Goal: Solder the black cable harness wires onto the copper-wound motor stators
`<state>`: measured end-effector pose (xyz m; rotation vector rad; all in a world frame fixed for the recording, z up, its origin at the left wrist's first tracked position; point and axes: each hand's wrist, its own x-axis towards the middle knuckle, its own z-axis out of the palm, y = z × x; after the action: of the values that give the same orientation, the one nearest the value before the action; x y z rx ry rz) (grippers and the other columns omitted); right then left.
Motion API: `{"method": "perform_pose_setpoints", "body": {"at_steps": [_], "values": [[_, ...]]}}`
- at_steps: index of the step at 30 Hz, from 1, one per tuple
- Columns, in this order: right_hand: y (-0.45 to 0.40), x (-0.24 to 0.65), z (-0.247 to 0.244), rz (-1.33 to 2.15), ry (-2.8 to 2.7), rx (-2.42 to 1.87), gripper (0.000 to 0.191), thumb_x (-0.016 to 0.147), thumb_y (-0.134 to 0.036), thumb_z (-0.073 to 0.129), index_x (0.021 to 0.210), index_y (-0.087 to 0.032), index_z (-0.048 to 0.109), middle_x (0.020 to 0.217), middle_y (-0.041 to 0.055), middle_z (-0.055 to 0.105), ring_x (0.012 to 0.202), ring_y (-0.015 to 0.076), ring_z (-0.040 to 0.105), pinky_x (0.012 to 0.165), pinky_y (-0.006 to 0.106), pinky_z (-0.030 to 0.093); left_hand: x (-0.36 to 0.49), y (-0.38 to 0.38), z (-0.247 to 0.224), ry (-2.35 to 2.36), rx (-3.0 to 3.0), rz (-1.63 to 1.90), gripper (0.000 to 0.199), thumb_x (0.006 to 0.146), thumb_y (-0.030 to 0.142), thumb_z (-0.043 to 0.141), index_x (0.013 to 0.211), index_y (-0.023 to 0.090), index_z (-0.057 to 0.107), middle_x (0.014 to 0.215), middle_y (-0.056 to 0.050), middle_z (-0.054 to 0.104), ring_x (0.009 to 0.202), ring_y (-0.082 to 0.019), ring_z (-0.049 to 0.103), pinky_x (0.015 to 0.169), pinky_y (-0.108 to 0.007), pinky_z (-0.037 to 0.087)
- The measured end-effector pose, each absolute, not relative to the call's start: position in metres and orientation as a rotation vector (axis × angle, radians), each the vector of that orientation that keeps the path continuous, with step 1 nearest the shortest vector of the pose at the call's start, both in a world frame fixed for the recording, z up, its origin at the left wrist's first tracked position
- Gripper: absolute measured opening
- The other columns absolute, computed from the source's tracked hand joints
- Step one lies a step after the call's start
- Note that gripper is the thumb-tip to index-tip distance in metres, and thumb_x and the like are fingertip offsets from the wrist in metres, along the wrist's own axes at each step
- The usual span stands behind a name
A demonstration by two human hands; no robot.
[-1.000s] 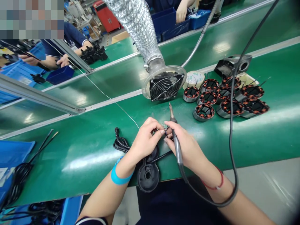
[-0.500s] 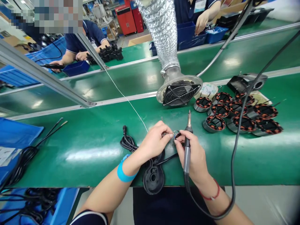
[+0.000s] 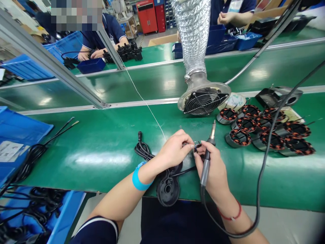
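My left hand (image 3: 175, 149) is closed in a pinch on thin wires, and the white solder wire (image 3: 152, 113) runs up and away from it. Fingertip to fingertip with it, my right hand (image 3: 214, 166) is closed, pinching a small dark part (image 3: 197, 147). A soldering iron (image 3: 206, 166) lies in the right hand, its tip pointing up and away. Below the hands, a black round housing (image 3: 168, 191) rests at the table's near edge. A coiled black cable (image 3: 142, 149) with a connector lies left of the hands.
A fume extractor (image 3: 205, 101) hangs beyond the hands. Several copper-wound stators (image 3: 238, 137) stand at the right. The iron's cord (image 3: 262, 166) loops round my right forearm. Blue bins (image 3: 22, 128) with black cables are at the left. Two people work across the bench.
The view has shifted, so the bench items appear further right. Both hands keep their pinch close together. Across the bench, one person's hands have come together.
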<state>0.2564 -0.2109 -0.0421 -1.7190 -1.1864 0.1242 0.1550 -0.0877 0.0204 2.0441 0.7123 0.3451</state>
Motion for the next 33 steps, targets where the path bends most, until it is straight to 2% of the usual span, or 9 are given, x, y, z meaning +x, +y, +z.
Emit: {"method": "perform_pose_setpoints", "body": {"at_steps": [5,10,14,18,21,24,30,33], "values": [[-0.210,0.254,-0.040,0.125,-1.068,-1.663,0.039,0.089,-0.024,0.061,0.126,-0.022,0.047,0.090,0.0019,0.067,0.083,0.0180,0.065,0.080,0.036,0.053,0.154,-0.087,0.017,0.694,2.056,0.349,0.009,0.084,0.016,0.057,0.076,0.016,0.062,0.081,0.000,0.052,0.080,-0.012,0.052,0.075,-0.025,0.041],[-0.209,0.252,-0.041,0.200,-1.007,-1.617,0.044,0.089,-0.024,0.062,0.130,-0.025,0.046,0.094,0.0014,0.068,0.080,0.0159,0.066,0.077,0.033,0.054,0.153,-0.085,0.016,0.605,2.118,0.336,0.010,0.085,0.014,0.055,0.078,0.015,0.062,0.083,-0.001,0.053,0.081,-0.012,0.052,0.077,-0.025,0.041],[-0.211,0.259,-0.042,0.200,-1.044,-1.618,0.042,0.090,-0.024,0.061,0.129,-0.027,0.046,0.099,0.0021,0.068,0.088,0.0181,0.066,0.082,0.037,0.052,0.151,-0.081,0.018,0.579,2.143,0.311,0.010,0.085,0.016,0.056,0.080,0.015,0.064,0.084,-0.001,0.054,0.084,-0.012,0.053,0.079,-0.025,0.042],[-0.214,0.279,-0.038,0.108,-1.149,-1.722,0.032,0.091,-0.025,0.057,0.122,-0.027,0.050,0.102,0.0029,0.068,0.093,0.0214,0.063,0.085,0.042,0.047,0.151,-0.082,0.017,0.572,2.081,0.334,0.011,0.085,0.018,0.056,0.084,0.016,0.066,0.089,-0.002,0.059,0.091,-0.014,0.055,0.084,-0.026,0.042],[-0.211,0.291,-0.034,0.164,-1.367,-1.752,0.030,0.090,-0.023,0.057,0.119,-0.028,0.052,0.097,0.0016,0.067,0.092,0.0223,0.059,0.084,0.041,0.044,0.153,-0.085,0.017,0.656,1.940,0.306,0.012,0.086,0.021,0.052,0.089,0.016,0.063,0.087,-0.001,0.060,0.073,-0.010,0.057,0.070,-0.023,0.044],[-0.209,0.294,-0.036,0.246,-1.426,-1.718,0.033,0.090,-0.022,0.056,0.122,-0.030,0.051,0.097,0.0011,0.066,0.095,0.0223,0.057,0.085,0.040,0.041,0.154,-0.087,0.020,0.732,1.844,0.223,0.016,0.089,0.024,0.046,0.094,0.016,0.059,0.078,0.002,0.059,0.053,-0.006,0.049,0.055,-0.021,0.039],[-0.208,0.289,-0.051,0.506,-1.217,-1.576,0.033,0.090,-0.025,0.056,0.123,-0.030,0.050,0.095,0.0009,0.064,0.095,0.0206,0.059,0.090,0.039,0.044,0.151,-0.086,0.023,0.691,2.013,0.209,0.014,0.085,0.024,0.050,0.083,0.017,0.061,0.083,0.000,0.061,0.074,-0.011,0.053,0.066,-0.021,0.040],[-0.207,0.289,-0.054,0.481,-1.155,-1.567,0.036,0.091,-0.027,0.052,0.127,-0.028,0.045,0.098,0.0029,0.063,0.097,0.0201,0.061,0.091,0.039,0.046,0.149,-0.086,0.022,0.735,1.944,0.179,0.015,0.085,0.030,0.051,0.090,0.018,0.059,0.078,0.002,0.059,0.067,-0.009,0.051,0.061,-0.020,0.039]]}}
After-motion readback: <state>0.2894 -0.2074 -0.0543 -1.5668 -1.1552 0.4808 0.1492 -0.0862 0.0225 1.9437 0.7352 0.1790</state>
